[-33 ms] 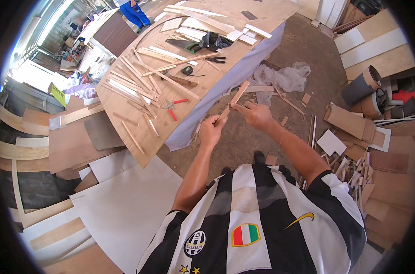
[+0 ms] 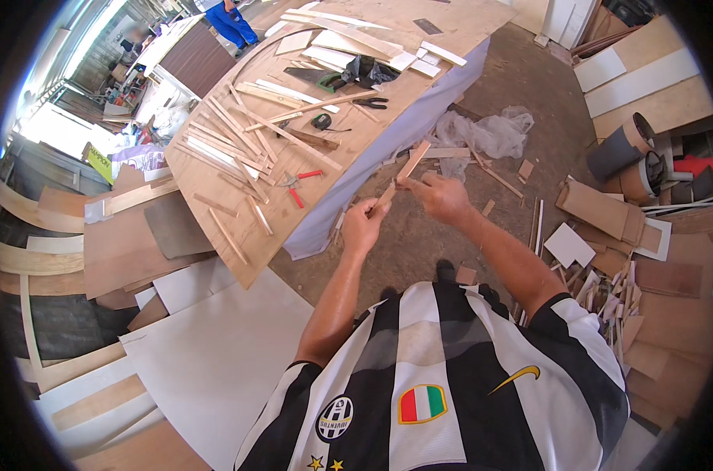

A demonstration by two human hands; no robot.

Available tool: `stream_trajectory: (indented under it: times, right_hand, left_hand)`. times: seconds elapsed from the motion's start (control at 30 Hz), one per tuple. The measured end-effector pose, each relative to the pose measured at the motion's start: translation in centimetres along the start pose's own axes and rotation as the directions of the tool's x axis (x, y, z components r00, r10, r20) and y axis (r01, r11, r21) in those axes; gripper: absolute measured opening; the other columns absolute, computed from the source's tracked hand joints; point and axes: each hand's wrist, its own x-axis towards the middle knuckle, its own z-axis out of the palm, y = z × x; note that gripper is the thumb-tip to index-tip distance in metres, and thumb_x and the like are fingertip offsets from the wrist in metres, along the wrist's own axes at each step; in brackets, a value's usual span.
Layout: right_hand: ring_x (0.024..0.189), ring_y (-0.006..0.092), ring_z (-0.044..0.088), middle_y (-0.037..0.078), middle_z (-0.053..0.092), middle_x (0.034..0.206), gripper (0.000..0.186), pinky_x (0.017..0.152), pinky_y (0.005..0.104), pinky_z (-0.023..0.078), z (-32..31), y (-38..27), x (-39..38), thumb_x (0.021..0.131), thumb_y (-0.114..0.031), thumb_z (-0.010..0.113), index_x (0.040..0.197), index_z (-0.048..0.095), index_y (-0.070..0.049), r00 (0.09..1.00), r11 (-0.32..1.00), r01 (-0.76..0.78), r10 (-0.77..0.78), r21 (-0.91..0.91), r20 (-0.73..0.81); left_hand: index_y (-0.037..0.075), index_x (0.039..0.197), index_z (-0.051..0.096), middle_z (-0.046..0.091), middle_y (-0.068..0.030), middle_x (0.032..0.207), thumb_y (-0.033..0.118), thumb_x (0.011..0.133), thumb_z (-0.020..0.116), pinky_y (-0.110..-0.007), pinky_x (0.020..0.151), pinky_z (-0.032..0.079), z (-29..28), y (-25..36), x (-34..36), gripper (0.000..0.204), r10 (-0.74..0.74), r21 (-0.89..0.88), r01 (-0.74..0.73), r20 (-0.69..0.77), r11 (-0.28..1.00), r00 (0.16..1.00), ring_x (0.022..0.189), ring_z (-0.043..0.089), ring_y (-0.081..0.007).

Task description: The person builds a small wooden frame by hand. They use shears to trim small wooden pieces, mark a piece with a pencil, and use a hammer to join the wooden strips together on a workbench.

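My left hand (image 2: 362, 220) is closed on a narrow wooden strip (image 2: 384, 195), held in front of me off the table's near edge. My right hand (image 2: 439, 196) pinches wood where a second length (image 2: 415, 161) angles upward; whether this is a separate piece or one broken strip, I cannot tell. On the plywood tabletop (image 2: 215, 180) lie many loose battens (image 2: 235, 141), red-handled pliers (image 2: 297, 188), black-handled pliers (image 2: 371, 102), a tape measure (image 2: 322, 122) and a saw (image 2: 313, 77), partly under black plastic.
Clear plastic sheeting (image 2: 498, 129) and offcuts lie on the floor beyond my hands. Board piles (image 2: 639, 228) and buckets (image 2: 612, 153) stand at the right; white panels (image 2: 199, 345) lie at the left. A person in blue trousers (image 2: 231, 27) stands behind the table.
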Motion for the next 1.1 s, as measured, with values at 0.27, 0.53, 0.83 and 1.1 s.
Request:
stream_trajectory:
  times: [0.27, 0.53, 0.83, 1.1]
  right_hand:
    - [0.071, 0.0274, 0.067, 0.005, 0.061, 0.082, 0.055, 0.058, 0.0414, 0.055, 0.3, -1.2, -0.4, 0.087, -0.007, 0.063, 0.138, 0.067, -0.029, 0.999, 0.998, 0.038, -0.037, -0.042, 0.011]
    - [0.069, 0.0293, 0.067, 0.008, 0.065, 0.086, 0.057, 0.06, 0.0422, 0.055, 2.3, -5.1, 2.0, 0.087, -0.005, 0.06, 0.138, 0.067, -0.029, 0.971, 0.973, -0.228, 0.23, 0.039, -0.07]
    - [0.084, 0.0308, 0.074, 0.008, 0.073, 0.104, 0.047, 0.068, 0.0437, 0.059, 4.4, -9.7, 4.7, 0.095, -0.009, 0.058, 0.136, 0.068, -0.029, 0.949, 0.962, -0.257, 0.27, -0.095, 0.164]
    - [0.093, 0.0331, 0.073, 0.007, 0.073, 0.111, 0.047, 0.076, 0.0453, 0.06, 9.4, -16.5, 5.5, 0.095, -0.019, 0.063, 0.142, 0.062, -0.029, 0.956, 0.99, 0.06, -0.093, 0.126, 0.279]
  left_hand:
    - [0.005, 0.103, 0.078, 0.069, -0.0116, 0.074, 0.032, 0.091, 0.079, -0.037, 0.063, 0.047, -1.3, 0.0, -1.4, 0.03, 0.001, 0.096, -0.002, 0.008, 0.995, 1.0, 0.065, 0.064, -0.0242]
    - [0.009, 0.104, 0.079, 0.075, -0.0166, 0.089, 0.035, 0.089, 0.078, -0.044, 0.072, 0.053, -4.2, 0.0, -3.0, 0.03, 0.023, 0.234, -0.003, -0.084, 0.972, 0.996, 0.083, 0.072, -0.036]
    - [0.011, 0.107, 0.079, 0.075, -0.0176, 0.093, 0.034, 0.087, 0.079, -0.046, 0.074, 0.054, -8.2, -3.1, -4.2, 0.031, 0.063, 0.273, -0.027, -0.122, 0.961, 0.991, 0.088, 0.071, -0.039]
    - [0.012, 0.108, 0.079, 0.074, -0.0179, 0.097, 0.037, 0.087, 0.078, -0.049, 0.077, 0.054, -13.3, -9.2, -6.9, 0.032, 0.012, 0.318, 0.03, -0.129, 0.948, 0.992, 0.091, 0.07, -0.0405]
